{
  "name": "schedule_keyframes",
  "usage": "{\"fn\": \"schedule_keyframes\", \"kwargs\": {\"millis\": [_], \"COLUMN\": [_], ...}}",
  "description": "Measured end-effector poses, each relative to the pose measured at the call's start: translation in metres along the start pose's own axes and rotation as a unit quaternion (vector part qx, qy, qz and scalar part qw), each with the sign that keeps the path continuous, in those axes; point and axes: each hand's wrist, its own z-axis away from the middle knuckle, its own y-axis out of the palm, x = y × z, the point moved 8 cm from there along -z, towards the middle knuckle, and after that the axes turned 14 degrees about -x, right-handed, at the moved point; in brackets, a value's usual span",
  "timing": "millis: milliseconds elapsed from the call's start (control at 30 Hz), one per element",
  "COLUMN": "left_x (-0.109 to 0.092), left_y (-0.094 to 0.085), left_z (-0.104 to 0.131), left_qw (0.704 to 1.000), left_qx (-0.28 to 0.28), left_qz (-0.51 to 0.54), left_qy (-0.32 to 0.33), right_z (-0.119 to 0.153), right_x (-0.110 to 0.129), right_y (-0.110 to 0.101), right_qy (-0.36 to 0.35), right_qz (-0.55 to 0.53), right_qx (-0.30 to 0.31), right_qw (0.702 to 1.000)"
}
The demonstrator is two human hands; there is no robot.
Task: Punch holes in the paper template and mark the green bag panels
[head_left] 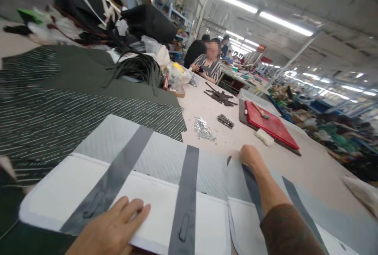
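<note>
A flat white and light-grey fabric panel (153, 186) with two dark-grey straps lies in front of me. Each strap, such as the middle one (189, 184), bears a long stitched loop outline near its lower end. My left hand (113, 225) is at the panel's near edge, fingers bent over the top and thumb apparently below. To the right lies a second, similar panel (240, 207), partly covered by my right forearm. My right hand (251, 155) is closed at its far edge, above a dark strap; the fingertips are hidden, so what they hold cannot be seen.
Dark striped material (88, 113) covers the left of the table, with black cords (137, 67) behind. Beyond the panels are silvery bits (203, 129), a metal-looking cluster (225, 121), dark strips (221, 96) and a red board (271, 125) bearing a hammer (260, 110). A person (208, 60) sits beyond.
</note>
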Motion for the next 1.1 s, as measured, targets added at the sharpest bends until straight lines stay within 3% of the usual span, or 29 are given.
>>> {"fn": "schedule_keyframes", "kwargs": {"millis": [133,267,367,467,667,967,1100], "left_x": [-0.016,-0.016,-0.016,-0.016,-0.017,-0.017,-0.016], "left_y": [-0.009,-0.021,-0.022,-0.022,-0.022,-0.019,-0.02], "left_z": [0.008,0.007,0.006,0.006,0.006,0.009,0.009], "left_qw": [0.999,0.992,0.987,0.983,0.983,0.98,0.98], "left_qx": [0.004,0.009,0.025,0.031,0.025,0.003,0.004], "left_qz": [0.046,0.096,0.129,0.15,0.16,0.175,0.175], "left_qy": [-0.027,-0.077,-0.094,-0.098,-0.091,-0.091,-0.099], "right_z": [0.024,0.083,0.134,0.169,0.181,0.175,0.174], "right_x": [0.046,0.128,0.191,0.233,0.253,0.263,0.261], "right_y": [-0.021,-0.031,-0.026,-0.016,0.003,0.0,0.007], "right_qy": [-0.009,-0.061,-0.092,-0.103,-0.14,-0.193,-0.174], "right_qz": [-0.109,-0.245,-0.366,-0.439,-0.394,-0.341,-0.339], "right_qx": [0.03,0.116,0.225,0.309,0.35,0.339,0.362], "right_qw": [0.994,0.961,0.898,0.837,0.838,0.855,0.851]}}
